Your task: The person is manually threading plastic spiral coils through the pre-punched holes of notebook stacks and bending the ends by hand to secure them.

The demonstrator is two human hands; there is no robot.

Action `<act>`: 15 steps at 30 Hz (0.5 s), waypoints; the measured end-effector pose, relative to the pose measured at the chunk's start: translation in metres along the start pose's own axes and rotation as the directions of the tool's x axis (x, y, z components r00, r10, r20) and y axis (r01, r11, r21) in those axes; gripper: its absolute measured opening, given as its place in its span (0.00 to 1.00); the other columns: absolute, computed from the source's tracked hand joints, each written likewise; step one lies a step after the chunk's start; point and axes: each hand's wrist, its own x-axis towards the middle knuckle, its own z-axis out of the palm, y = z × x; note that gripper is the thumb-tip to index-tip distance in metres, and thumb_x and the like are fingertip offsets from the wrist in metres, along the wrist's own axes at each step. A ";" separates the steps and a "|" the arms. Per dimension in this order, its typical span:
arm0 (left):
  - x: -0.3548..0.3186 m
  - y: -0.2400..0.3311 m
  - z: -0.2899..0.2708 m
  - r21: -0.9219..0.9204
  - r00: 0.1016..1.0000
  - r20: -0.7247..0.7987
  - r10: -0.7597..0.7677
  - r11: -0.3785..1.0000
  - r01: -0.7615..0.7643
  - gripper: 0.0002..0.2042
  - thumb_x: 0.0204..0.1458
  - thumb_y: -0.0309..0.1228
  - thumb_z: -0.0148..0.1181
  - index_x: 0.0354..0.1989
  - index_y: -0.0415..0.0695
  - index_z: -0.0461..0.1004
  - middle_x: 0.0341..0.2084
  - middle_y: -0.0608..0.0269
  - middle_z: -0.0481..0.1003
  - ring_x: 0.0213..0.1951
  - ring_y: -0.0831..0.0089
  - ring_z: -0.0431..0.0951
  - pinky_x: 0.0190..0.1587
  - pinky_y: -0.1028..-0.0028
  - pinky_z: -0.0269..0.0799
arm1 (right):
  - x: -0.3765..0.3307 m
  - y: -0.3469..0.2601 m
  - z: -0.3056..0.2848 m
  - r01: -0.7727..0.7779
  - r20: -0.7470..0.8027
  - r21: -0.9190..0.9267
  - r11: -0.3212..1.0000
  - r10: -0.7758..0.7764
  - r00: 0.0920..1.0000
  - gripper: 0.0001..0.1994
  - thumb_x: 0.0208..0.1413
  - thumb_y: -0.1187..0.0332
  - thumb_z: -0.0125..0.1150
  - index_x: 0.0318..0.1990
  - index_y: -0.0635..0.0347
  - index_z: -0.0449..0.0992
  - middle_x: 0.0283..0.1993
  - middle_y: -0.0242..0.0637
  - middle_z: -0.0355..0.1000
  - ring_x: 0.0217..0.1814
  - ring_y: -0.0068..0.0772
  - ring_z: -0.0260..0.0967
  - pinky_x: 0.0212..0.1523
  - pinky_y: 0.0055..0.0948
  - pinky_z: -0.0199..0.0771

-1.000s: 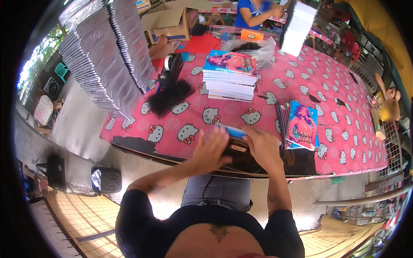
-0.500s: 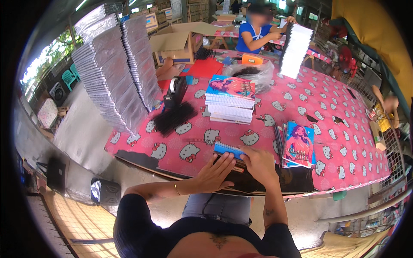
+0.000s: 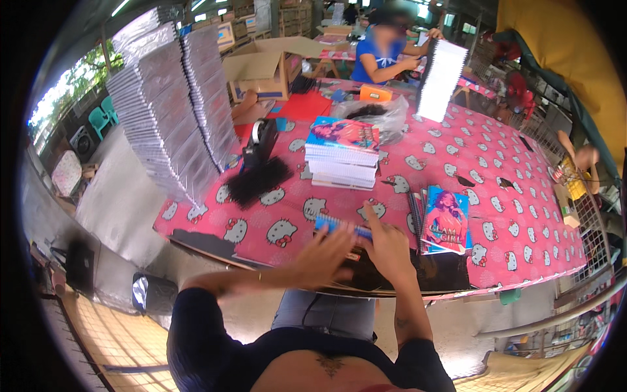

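A small blue spiral-bound notebook (image 3: 330,224) lies at the table's near edge, mostly covered by my hands. My left hand (image 3: 319,259) is blurred, its fingers stretched over the near side of the notebook. At its right end is my right hand (image 3: 390,251), with the index finger extended and the other fingers partly hidden. Right of it sits a small pile of illustrated notebooks (image 3: 447,222). Beyond my hands stands a taller notebook stack (image 3: 343,162). A heap of black binding coils (image 3: 259,181) lies to the left, before a black tape dispenser (image 3: 260,142).
Tall stacks of wrapped notebooks (image 3: 166,111) rise at the left. An open cardboard box (image 3: 261,72), a plastic bag (image 3: 392,121) and red sheets (image 3: 307,104) lie farther back. A co-worker in blue (image 3: 379,59) holds a tall white spiral-bound stack (image 3: 442,81) across the table.
My left hand has shifted slightly and blurred with motion. My right index finger now extends farther forward. The whole view has shifted a little.
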 end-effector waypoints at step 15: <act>-0.023 0.010 0.037 0.010 0.998 -0.060 0.022 1.000 -0.022 0.40 0.54 0.54 0.60 0.66 0.33 0.63 0.70 0.37 0.56 0.74 0.44 0.51 0.69 0.36 0.44 | -0.041 0.037 0.077 -0.225 0.033 0.920 0.322 0.508 0.861 0.10 0.54 0.74 0.72 0.42 0.68 0.82 0.38 0.33 0.80 0.39 0.19 0.74 0.44 0.22 0.74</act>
